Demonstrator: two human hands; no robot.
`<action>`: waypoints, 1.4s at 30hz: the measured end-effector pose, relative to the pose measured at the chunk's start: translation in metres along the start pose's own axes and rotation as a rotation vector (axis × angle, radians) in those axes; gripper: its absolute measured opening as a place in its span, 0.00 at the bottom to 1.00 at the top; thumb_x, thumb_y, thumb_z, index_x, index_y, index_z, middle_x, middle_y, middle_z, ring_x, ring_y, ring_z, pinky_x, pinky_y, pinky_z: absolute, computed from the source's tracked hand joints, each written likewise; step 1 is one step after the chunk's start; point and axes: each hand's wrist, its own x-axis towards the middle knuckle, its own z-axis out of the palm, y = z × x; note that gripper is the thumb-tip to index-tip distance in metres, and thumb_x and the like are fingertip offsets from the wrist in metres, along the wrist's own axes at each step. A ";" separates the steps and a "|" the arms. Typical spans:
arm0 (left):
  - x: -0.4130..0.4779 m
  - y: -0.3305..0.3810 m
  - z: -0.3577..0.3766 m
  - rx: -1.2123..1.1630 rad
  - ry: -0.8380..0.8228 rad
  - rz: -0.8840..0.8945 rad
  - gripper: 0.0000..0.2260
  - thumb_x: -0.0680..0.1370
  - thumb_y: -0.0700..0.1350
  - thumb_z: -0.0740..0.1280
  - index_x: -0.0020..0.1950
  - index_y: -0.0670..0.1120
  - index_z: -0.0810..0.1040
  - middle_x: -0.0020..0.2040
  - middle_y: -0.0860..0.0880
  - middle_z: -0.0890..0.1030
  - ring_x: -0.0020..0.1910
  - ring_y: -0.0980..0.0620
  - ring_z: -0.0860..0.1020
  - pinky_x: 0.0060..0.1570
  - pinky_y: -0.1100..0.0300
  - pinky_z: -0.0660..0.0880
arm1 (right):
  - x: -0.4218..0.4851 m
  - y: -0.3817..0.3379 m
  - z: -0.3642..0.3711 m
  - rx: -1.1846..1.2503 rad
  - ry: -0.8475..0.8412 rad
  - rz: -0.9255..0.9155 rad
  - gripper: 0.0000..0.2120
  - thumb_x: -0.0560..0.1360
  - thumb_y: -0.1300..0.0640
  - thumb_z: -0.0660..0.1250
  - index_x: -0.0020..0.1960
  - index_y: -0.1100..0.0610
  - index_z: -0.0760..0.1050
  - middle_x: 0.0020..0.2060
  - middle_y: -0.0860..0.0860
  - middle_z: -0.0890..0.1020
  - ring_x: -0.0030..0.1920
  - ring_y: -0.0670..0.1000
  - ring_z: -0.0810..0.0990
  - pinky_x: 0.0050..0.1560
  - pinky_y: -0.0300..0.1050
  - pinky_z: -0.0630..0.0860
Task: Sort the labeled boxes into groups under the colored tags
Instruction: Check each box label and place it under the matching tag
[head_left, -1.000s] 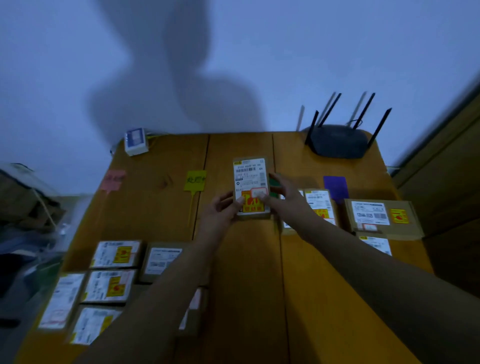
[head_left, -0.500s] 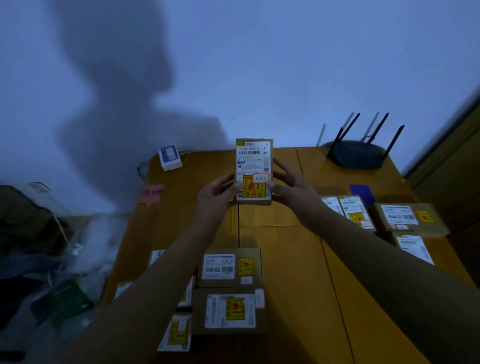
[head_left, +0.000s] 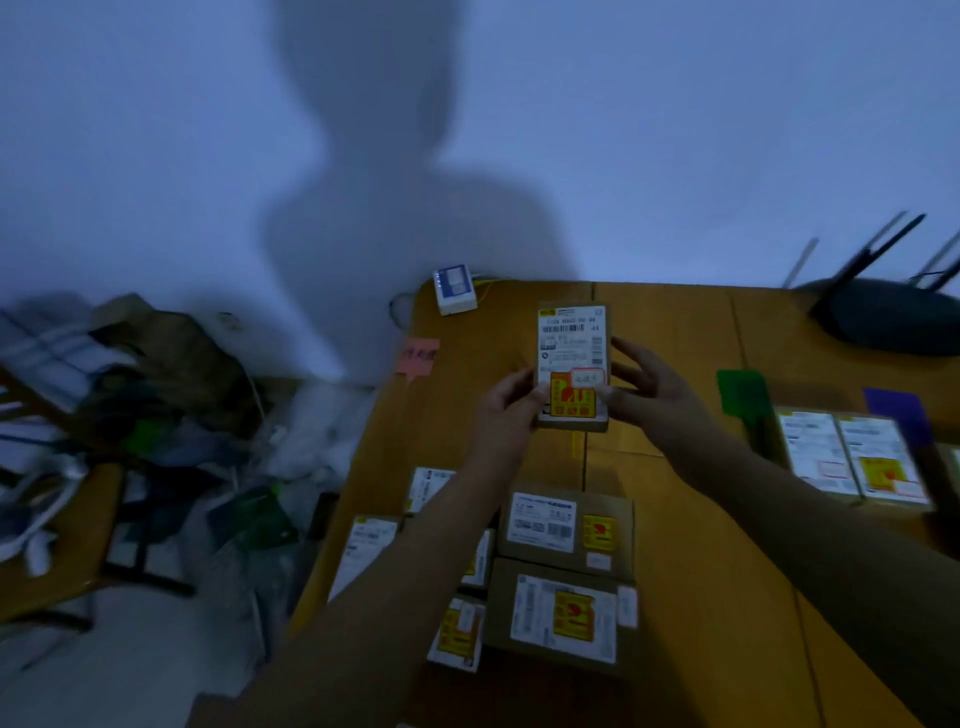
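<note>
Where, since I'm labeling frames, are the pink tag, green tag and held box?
pink tag (head_left: 418, 356), head view, its middle.
green tag (head_left: 742, 392), head view, its middle.
held box (head_left: 571, 338), head view, white label.

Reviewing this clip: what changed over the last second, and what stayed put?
The labeled box was lifted and shifted left: earlier right of the yellow tag, it now hides all but that tag's stem. The view also swung left. The left hand and right hand keep gripping its lower sides; the other boxes, pink tag and green tag stayed put.
</note>
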 end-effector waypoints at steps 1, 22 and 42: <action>-0.001 -0.002 -0.005 -0.005 0.027 -0.016 0.18 0.83 0.39 0.67 0.73 0.40 0.75 0.65 0.41 0.82 0.62 0.44 0.82 0.63 0.49 0.80 | 0.003 0.002 0.005 0.003 -0.028 0.006 0.32 0.81 0.62 0.70 0.81 0.45 0.65 0.70 0.51 0.79 0.63 0.48 0.84 0.55 0.46 0.85; 0.072 -0.109 0.029 0.326 0.044 -0.032 0.16 0.80 0.45 0.73 0.66 0.44 0.82 0.52 0.52 0.85 0.52 0.52 0.83 0.55 0.53 0.81 | 0.039 0.111 -0.021 -0.158 0.196 0.255 0.25 0.84 0.57 0.68 0.80 0.52 0.70 0.71 0.51 0.79 0.66 0.55 0.82 0.66 0.64 0.80; 0.130 -0.163 0.044 0.531 -0.050 -0.059 0.26 0.78 0.46 0.74 0.75 0.47 0.73 0.59 0.51 0.80 0.54 0.55 0.79 0.47 0.66 0.76 | 0.072 0.195 -0.049 -0.109 0.377 0.396 0.30 0.82 0.52 0.69 0.82 0.55 0.66 0.76 0.56 0.74 0.72 0.57 0.76 0.72 0.59 0.75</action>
